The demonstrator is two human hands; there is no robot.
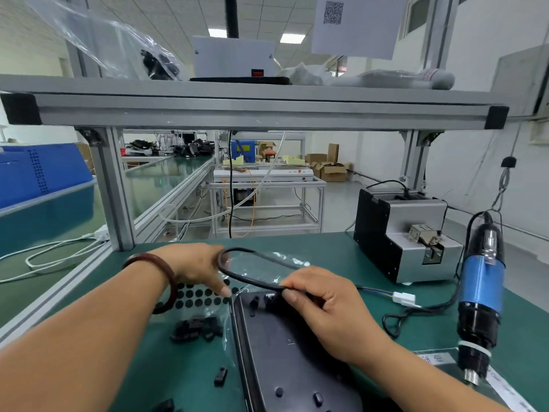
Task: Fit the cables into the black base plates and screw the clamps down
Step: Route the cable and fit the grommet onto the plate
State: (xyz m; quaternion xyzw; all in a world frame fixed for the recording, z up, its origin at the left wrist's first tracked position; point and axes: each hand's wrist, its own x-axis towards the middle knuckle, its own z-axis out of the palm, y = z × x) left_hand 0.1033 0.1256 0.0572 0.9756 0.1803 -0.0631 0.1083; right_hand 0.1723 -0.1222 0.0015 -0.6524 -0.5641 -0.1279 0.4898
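- Seating the cable (243, 280) in the far end of the plate (285, 352) looks like the step in hand. The plate lies flat on the tabletop (341, 251) with the cable looped just above it.
- Right hand (323, 301) pinches the cable over that end.
- Left hand (196, 266) is at the loop's bend, fingers stretched down; can't tell if it grips.
- Push the jacket fully down before clamping, and keep the loop slack and untwisted.
- Clamps (196, 327) lie left of the plate, screwdriver (479, 292) upright at right; both near.
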